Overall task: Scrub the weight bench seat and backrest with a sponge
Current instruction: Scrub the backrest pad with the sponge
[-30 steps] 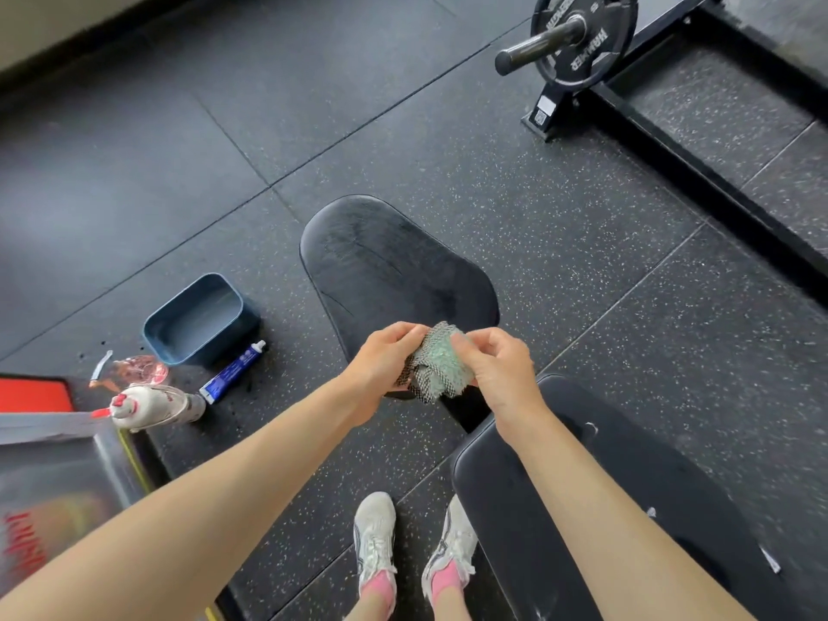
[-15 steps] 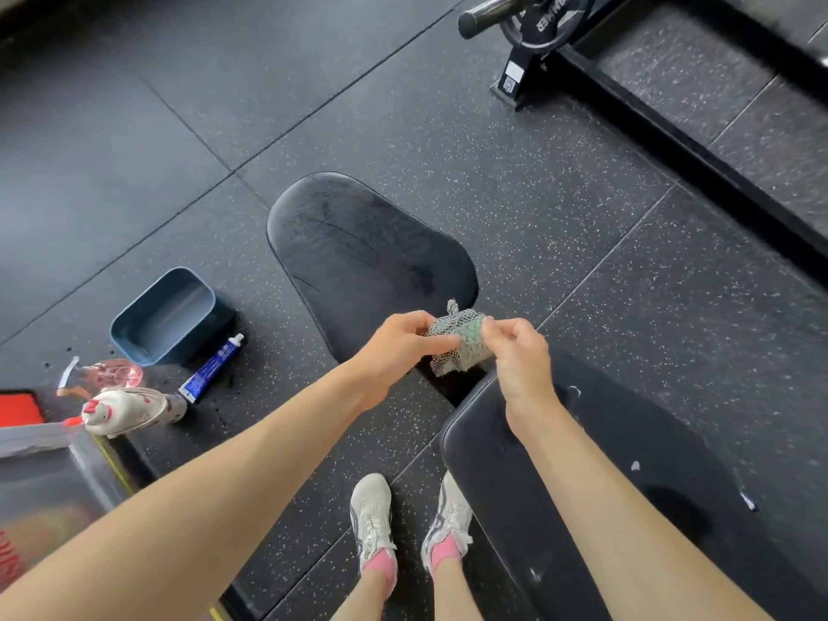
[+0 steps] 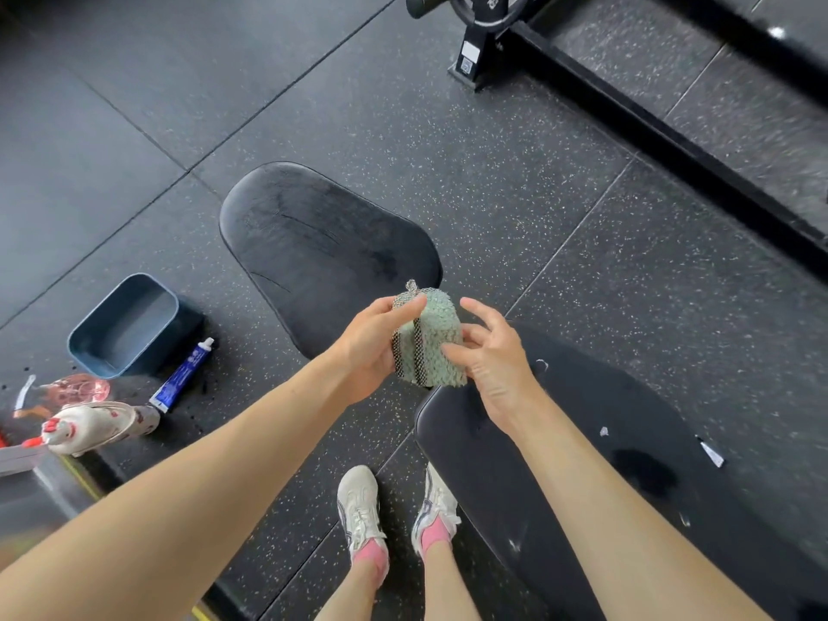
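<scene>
Two hands at a green textured sponge (image 3: 437,342) banded with black-and-white mesh, middle of the frame
The left hand (image 3: 367,347) grips the sponge from its left side, fingers curled over its top edge. The right hand (image 3: 497,369) has its fingers spread and half bent, the thumb touching the sponge's right side. The sponge is off the pads, over the gap between the black padded tapered seat (image 3: 313,244) above centre and the black padded backrest (image 3: 582,423) at lower right. A blue plastic tub (image 3: 121,327) and a blue-and-white tube (image 3: 181,374) lie at left
</scene>
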Demonstrator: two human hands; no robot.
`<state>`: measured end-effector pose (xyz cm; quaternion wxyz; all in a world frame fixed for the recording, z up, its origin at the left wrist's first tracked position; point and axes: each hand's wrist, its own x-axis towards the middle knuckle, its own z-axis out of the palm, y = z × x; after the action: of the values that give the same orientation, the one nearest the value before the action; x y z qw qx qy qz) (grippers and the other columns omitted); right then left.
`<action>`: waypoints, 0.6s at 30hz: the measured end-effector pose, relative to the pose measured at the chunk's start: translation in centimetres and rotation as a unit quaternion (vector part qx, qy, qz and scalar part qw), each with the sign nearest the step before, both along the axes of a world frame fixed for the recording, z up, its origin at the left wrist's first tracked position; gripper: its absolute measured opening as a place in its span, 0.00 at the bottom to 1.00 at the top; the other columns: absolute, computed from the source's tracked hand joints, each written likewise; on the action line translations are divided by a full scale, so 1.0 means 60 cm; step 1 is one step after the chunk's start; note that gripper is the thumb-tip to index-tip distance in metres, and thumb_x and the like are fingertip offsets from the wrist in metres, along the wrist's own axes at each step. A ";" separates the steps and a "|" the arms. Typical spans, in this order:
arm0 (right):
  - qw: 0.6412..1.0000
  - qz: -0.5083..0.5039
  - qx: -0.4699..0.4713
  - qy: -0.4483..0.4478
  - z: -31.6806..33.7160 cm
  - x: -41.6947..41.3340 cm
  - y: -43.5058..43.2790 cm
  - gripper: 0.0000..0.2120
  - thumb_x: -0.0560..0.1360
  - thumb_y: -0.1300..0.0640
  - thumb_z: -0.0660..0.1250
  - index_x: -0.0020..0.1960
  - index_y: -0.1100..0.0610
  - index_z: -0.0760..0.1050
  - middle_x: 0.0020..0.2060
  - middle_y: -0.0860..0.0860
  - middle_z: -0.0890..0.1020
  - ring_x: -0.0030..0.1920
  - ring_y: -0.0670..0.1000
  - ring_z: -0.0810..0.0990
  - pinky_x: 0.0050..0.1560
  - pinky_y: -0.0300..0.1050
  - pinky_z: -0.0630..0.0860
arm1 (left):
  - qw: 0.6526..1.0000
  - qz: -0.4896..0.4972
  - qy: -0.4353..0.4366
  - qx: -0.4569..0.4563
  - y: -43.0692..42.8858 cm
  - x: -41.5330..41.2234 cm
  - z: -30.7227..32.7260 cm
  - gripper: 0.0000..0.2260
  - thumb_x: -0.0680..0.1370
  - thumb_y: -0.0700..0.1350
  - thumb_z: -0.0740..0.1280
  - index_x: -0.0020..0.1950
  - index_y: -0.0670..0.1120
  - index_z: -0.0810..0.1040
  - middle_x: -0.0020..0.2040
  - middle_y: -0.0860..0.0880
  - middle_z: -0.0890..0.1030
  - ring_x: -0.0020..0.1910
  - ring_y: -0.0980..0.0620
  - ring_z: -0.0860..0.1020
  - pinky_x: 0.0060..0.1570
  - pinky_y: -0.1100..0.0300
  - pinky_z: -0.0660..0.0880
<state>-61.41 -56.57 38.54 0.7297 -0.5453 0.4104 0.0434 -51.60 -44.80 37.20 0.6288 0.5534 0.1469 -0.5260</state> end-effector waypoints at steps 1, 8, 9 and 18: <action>1.000 -0.004 -0.003 -0.003 0.001 -0.003 -0.001 0.30 0.72 0.76 0.64 0.68 0.53 0.67 0.45 0.51 0.83 0.46 0.48 0.82 0.42 0.42 0.80 | 1.000 0.001 -0.001 -0.009 0.000 -0.002 -0.002 0.15 0.77 0.42 0.67 0.63 0.44 0.71 0.57 0.42 0.81 0.52 0.44 0.82 0.46 0.48 0.79; 0.997 -0.027 0.067 -0.008 -0.008 -0.024 -0.009 0.31 0.71 0.79 0.61 0.68 0.54 0.67 0.52 0.56 0.83 0.48 0.50 0.83 0.43 0.44 0.80 | 0.998 0.014 -0.054 0.025 -0.005 -0.018 -0.015 0.17 0.77 0.33 0.64 0.63 0.47 0.74 0.59 0.45 0.79 0.51 0.48 0.80 0.42 0.53 0.78; 0.998 -0.020 0.066 -0.004 -0.009 -0.027 -0.009 0.30 0.71 0.78 0.62 0.67 0.55 0.68 0.52 0.56 0.83 0.48 0.50 0.83 0.43 0.43 0.80 | 0.998 0.014 -0.053 0.019 -0.006 -0.020 -0.015 0.17 0.77 0.32 0.64 0.63 0.47 0.73 0.58 0.45 0.79 0.50 0.48 0.80 0.42 0.53 0.78; 0.995 -0.057 -0.072 0.037 -0.015 -0.039 -0.008 0.14 0.70 0.77 0.63 0.41 0.60 0.76 0.37 0.54 0.81 0.32 0.43 0.79 0.30 0.33 0.74 | 0.972 -0.178 -0.144 -0.059 0.001 -0.035 -0.011 0.24 0.68 0.20 0.57 0.26 0.46 0.80 0.54 0.48 0.82 0.54 0.46 0.79 0.48 0.58 0.73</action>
<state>-63.75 -57.05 37.63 0.6745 -0.5698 0.4694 -0.0082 -53.68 -44.76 36.51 0.5710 0.6026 -0.0772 -0.5521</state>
